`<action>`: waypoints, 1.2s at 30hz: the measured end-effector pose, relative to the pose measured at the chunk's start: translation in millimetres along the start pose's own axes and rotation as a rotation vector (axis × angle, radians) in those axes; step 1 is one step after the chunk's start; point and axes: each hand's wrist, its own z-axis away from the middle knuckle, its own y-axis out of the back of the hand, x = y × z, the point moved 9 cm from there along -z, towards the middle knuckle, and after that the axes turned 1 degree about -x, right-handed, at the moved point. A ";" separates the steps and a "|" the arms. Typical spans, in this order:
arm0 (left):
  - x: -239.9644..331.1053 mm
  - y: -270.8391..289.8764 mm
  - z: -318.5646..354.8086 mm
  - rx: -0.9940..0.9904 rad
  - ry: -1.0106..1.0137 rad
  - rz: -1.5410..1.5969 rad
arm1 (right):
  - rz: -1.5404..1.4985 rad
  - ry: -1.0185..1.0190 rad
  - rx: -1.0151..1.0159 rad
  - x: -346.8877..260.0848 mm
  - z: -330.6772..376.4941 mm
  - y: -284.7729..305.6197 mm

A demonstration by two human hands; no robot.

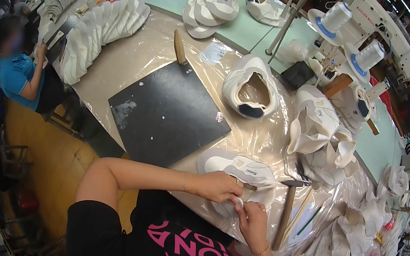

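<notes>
A white and grey shoe upper (246,169) lies on its side at the table's near edge. My left hand (218,186) is closed on its edge, fingers bent and pressed together. Close beside it, my right hand (253,222) pinches the same upper, thumb near the left fingertips. What exactly lies between the fingertips is partly hidden. Right of my hands lies a hammer (286,211) with a wooden handle, its head away from me. Beside it are thin sticks (299,216) and a green pencil-like rod (309,220).
A black board (170,109) covers the table's middle, a wooden-handled tool (179,48) at its far corner. Another upper (252,88) stands beyond. Uppers are piled right (342,241) and lined up far left (103,31). Thread cones (334,21) stand far right. A person in blue (21,77) works at left.
</notes>
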 end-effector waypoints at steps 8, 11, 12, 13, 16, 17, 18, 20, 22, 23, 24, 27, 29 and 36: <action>58.7 42.0 -8.4 -0.411 -0.219 -0.270 | -0.270 0.005 -0.020 -55.0 28.1 42.3; 71.7 70.4 -7.2 -0.162 -0.204 -0.554 | -0.135 -0.002 0.001 -55.5 32.6 57.3; 75.1 75.2 -5.0 -0.071 -0.216 -0.629 | -0.128 0.035 -0.011 -57.6 32.4 56.7; 67.8 56.0 3.0 -0.182 -0.144 -0.526 | -0.118 0.074 -0.020 -58.4 30.0 55.6; 70.0 -2.0 40.4 -0.233 -0.279 -0.497 | -0.067 0.173 -0.124 -59.4 21.1 42.5; 62.3 -16.3 49.6 -0.220 -0.274 -0.529 | -0.028 0.219 -0.158 -59.9 15.7 38.0; 50.6 -30.8 57.5 -0.245 -0.248 -0.553 | 0.010 0.266 -0.190 -60.5 9.2 32.1; 29.8 -50.3 65.3 -0.257 -0.241 -0.610 | 0.115 0.439 -0.270 -66.1 -3.4 16.3; 15.9 -60.5 69.7 -0.248 -0.260 -0.668 | 0.198 0.582 -0.421 -66.8 -11.4 -8.5; 10.9 -61.1 70.6 -0.236 -0.258 -0.649 | 0.238 0.627 -0.500 -65.0 -14.3 -22.1; 5.9 -60.7 70.9 -0.234 -0.245 -0.642 | 0.281 0.650 -0.542 -61.6 -18.9 -31.3; 10.3 -56.0 72.9 -0.198 -0.318 -0.605 | 0.393 0.736 -0.640 -58.0 -27.3 -53.9; 13.6 -53.7 72.3 -0.207 -0.320 -0.610 | 0.444 0.705 -0.711 -54.5 -34.0 -64.4; 36.5 -36.5 48.6 -0.203 -0.281 -0.877 | 0.667 0.702 -0.583 -53.2 -57.1 -62.8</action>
